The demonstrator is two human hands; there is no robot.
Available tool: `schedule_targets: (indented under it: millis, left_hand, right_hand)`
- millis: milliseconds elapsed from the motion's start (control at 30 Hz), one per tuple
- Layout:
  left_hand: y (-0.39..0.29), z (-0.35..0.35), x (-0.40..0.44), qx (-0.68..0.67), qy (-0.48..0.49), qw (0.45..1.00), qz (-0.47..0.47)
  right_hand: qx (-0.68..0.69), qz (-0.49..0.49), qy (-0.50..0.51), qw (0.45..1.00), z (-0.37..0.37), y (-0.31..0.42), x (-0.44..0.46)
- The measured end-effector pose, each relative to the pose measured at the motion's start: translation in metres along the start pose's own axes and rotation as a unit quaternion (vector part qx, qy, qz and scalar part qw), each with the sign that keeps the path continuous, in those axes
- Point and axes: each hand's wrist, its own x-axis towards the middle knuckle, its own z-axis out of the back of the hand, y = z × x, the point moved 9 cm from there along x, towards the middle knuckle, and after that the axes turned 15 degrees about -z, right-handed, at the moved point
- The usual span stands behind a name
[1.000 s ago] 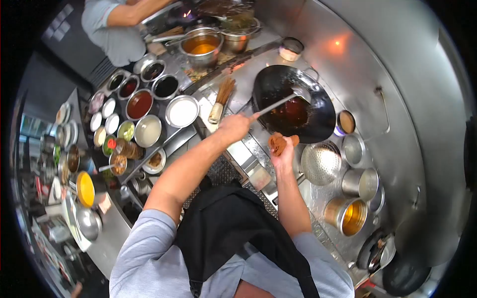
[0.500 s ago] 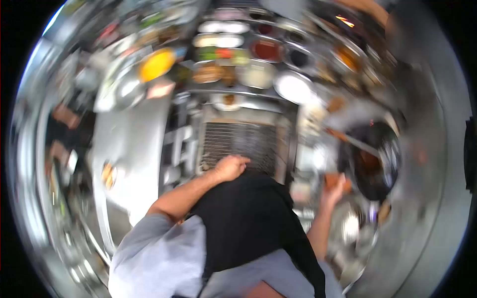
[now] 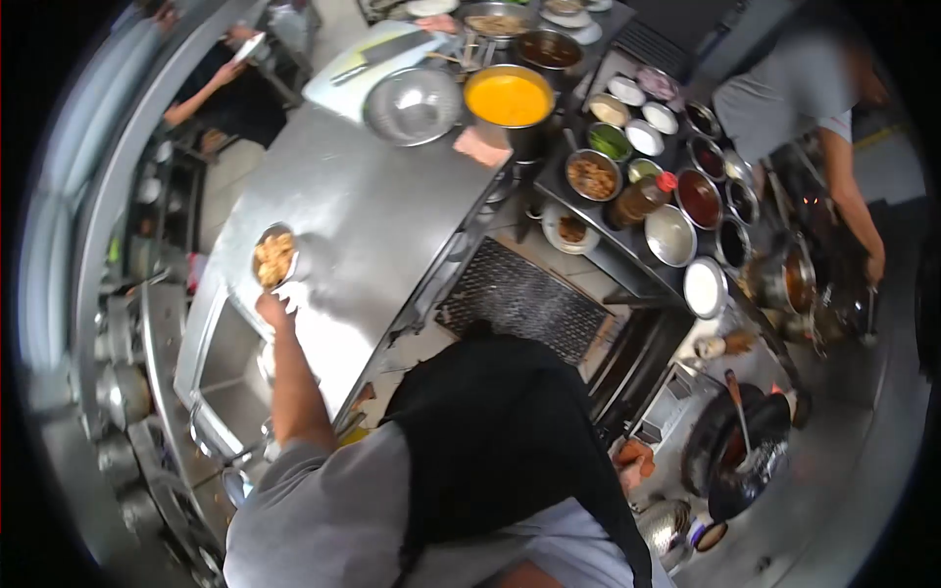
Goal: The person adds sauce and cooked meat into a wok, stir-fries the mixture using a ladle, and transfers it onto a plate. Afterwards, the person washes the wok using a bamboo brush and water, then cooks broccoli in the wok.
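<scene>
At the left of the steel counter point(image 3: 353, 186), my left hand point(image 3: 274, 306) is closed at the near rim of a small bowl point(image 3: 292, 265) of golden-brown food pieces point(image 3: 273, 257). My right hand point(image 3: 627, 476), partly hidden by the apron, grips an orange-brown cloth point(image 3: 635, 459) at the lower right. Close to that hand is the dark wok point(image 3: 774, 475), with a ladle point(image 3: 742, 423) resting in it, its wooden handle up. A perforated strainer point(image 3: 667, 524) lies below the cloth.
Beyond the counter are a metal bowl point(image 3: 412, 106), a pot of yellow liquid point(image 3: 508, 96) and a cleaver point(image 3: 392, 49). Sauce containers point(image 3: 698, 199) fill the upper-right shelf. A co-worker's arm point(image 3: 851, 201) is at right; another person point(image 3: 221, 98) stands upper left. A sink point(image 3: 235, 372) is at left.
The view has swung left from the wok to the counter. My left hand has let go of the ladle and reached the food bowl. My right hand still holds the cloth.
</scene>
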Motion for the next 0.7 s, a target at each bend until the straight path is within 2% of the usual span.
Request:
schedule_targets:
  millis: [33, 100, 133, 200, 233, 267, 300, 333, 367, 433, 533, 633, 700]
  left_hand:
    - [-0.026, -0.008, -0.004, 0.046, 0.046, 0.998, 0.022]
    - [-0.029, -0.008, 0.020, 0.143, 0.086, 0.984, 0.054]
    - [-0.036, -0.010, 0.021, 0.174, 0.110, 0.977, 0.057]
    - [-0.028, -0.014, 0.040, 0.090, 0.210, 0.972, 0.064]
    - [-0.034, -0.015, 0.036, 0.077, 0.213, 0.972, 0.060]
    - [-0.044, -0.020, 0.029, 0.064, 0.218, 0.972, 0.056]
    - [-0.050, -0.027, 0.024, 0.047, 0.221, 0.973, 0.053]
    - [-0.049, -0.032, 0.023, 0.035, 0.221, 0.973, 0.046]
    - [-0.047, -0.034, 0.025, 0.024, 0.221, 0.974, 0.039]
    - [-0.046, -0.037, 0.029, 0.010, 0.210, 0.977, 0.015]
    - [-0.092, -0.056, 0.003, -0.016, 0.192, 0.981, -0.022]
    - [-0.142, -0.086, -0.031, -0.008, 0.228, 0.972, -0.049]
    - [-0.152, -0.109, -0.057, 0.013, 0.269, 0.962, -0.052]
  right_hand:
    - [-0.067, 0.027, -0.113, 0.991, 0.008, 0.022, -0.040]
    - [-0.198, 0.025, -0.351, 0.915, 0.016, 0.077, -0.176]
    - [-0.207, 0.143, -0.328, 0.911, -0.006, 0.096, -0.174]
    - [-0.227, 0.366, -0.266, 0.862, -0.056, 0.113, -0.171]
    - [-0.233, 0.402, -0.190, 0.865, -0.105, 0.120, -0.183]
    - [-0.236, 0.416, -0.030, 0.878, -0.171, 0.125, -0.210]
    - [-0.203, 0.534, 0.082, 0.817, -0.235, 0.143, -0.293]
    - [-0.246, 0.514, 0.151, 0.808, -0.291, 0.150, -0.355]
    - [-0.323, 0.525, 0.232, 0.753, -0.352, 0.148, -0.386]
    - [-0.337, 0.679, 0.286, 0.586, -0.437, 0.151, -0.466]
    - [-0.470, 0.714, 0.242, 0.459, -0.543, 0.162, -0.519]
    - [-0.607, 0.705, 0.120, 0.346, -0.633, 0.161, -0.504]
    - [-0.675, 0.671, 0.106, 0.289, -0.670, 0.151, -0.476]
